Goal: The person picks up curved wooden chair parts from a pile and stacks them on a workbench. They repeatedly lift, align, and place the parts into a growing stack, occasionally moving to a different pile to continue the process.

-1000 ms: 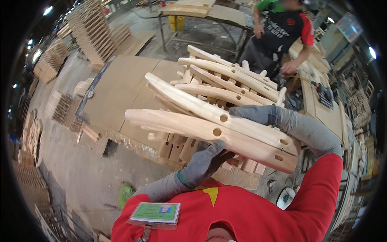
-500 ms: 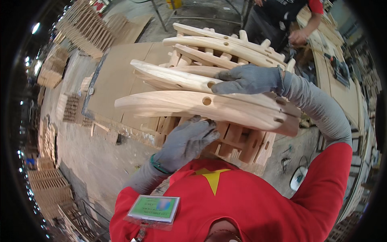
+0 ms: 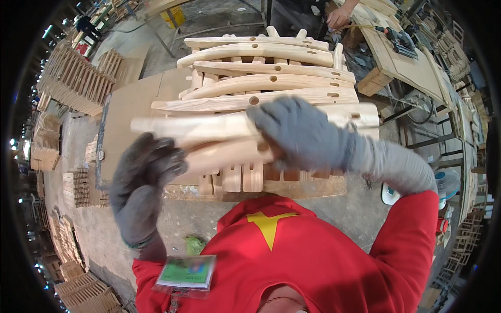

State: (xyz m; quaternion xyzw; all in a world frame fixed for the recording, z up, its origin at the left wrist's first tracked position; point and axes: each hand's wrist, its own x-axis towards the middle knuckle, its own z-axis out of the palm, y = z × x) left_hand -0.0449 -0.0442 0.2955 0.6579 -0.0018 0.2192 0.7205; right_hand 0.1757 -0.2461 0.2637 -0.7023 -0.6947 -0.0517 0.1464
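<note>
The right hand (image 3: 302, 133) is clamping down over a long curved wooden piece (image 3: 209, 125) at chest height, just above the stack of like pieces (image 3: 266, 68) — the left hand (image 3: 148, 167) is cupping its near end, though blur is hiding the grip. If that support is slipping, the piece could be tipping off the stack.

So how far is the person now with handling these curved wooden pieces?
Done: many curved wooden pieces already lie stacked on the platform. In hand: the right hand presses on a long curved piece near its middle, while the left hand is at its near end; motion blur hides the exact grip. Left: this piece is not yet resting on the stack, and more wooden parts stand around on the floor.
</note>
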